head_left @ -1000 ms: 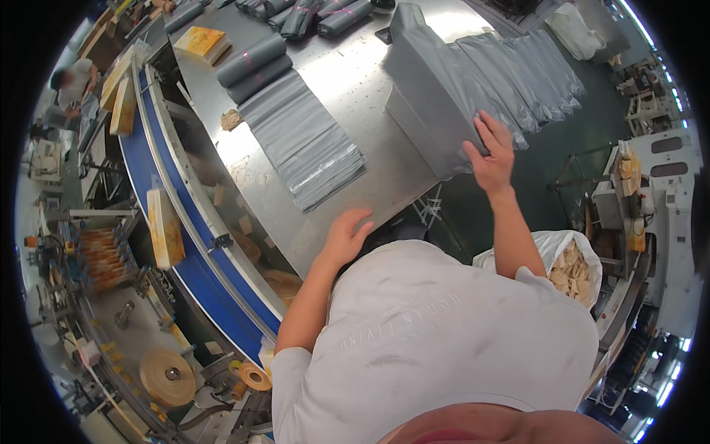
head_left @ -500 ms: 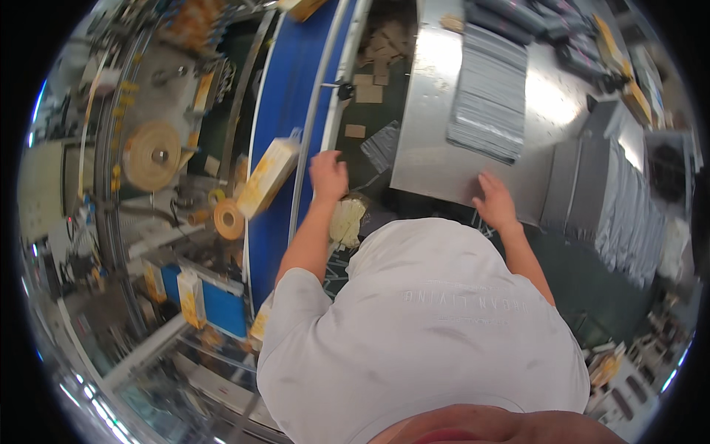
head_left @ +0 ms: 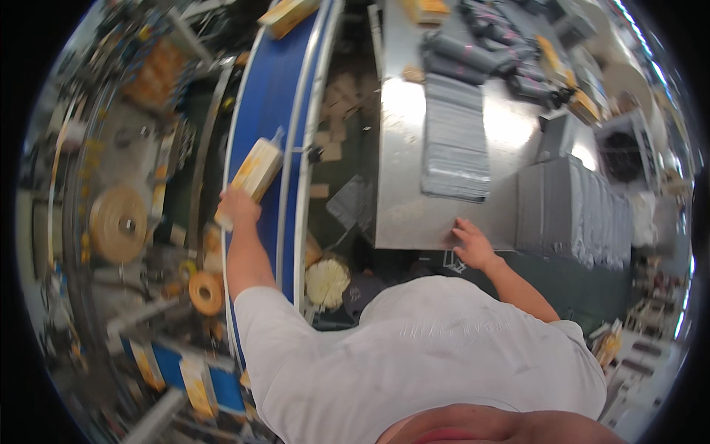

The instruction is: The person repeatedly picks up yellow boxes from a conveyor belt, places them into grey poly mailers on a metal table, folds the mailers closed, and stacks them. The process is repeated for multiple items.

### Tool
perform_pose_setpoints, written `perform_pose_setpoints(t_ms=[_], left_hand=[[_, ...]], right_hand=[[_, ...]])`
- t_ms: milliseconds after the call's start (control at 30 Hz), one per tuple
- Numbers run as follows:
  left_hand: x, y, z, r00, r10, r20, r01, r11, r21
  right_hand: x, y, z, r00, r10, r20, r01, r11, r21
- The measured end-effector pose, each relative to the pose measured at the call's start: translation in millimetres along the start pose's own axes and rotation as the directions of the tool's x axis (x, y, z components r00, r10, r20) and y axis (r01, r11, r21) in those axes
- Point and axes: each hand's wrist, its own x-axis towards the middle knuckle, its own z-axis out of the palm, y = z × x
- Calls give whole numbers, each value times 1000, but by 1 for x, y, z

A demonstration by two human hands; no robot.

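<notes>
- L hand [head_left: 238, 203] closing fingers round end of yellow box [head_left: 251, 176], lying on blue conveyor belt [head_left: 270, 111].
- R hand [head_left: 473, 244] resting flat, fingers spread, on steel table [head_left: 403, 207] edge nr grey mailer stack [head_left: 455, 140].

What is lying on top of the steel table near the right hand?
On the steel table lie a stack of flat grey mailer bags and rolled grey bags farther back. The right hand rests on the near edge. What is under the stack is covered.
</notes>
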Motion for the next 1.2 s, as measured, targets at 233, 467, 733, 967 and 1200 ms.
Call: perform_pose_setpoints(t_ms=[233, 467, 733, 967, 1200], left_hand=[[12, 28, 16, 964, -195, -180, 161, 969, -188], [-15, 56, -89, 917, -122, -380, -108, 841, -530], [-228, 285, -56, 807, 569, -157, -263, 108, -959], [-246, 414, -15, 674, 681, -286, -358, -37, -933], [-189, 457, -65, 787, 603, -127, -30, -168, -985]], right_hand=[[-23, 6, 4, 1000, 24, -19, -20, 987, 159], [-17, 20, -3, 971, 107, -212, -11, 910, 413], [38, -7, -53, 870, 249, -426, 324, 365, 873], [40, 59, -62, 924, 354, -145, -125, 638, 760], [100, 119, -78, 897, 71, -436, -11, 991, 137]])
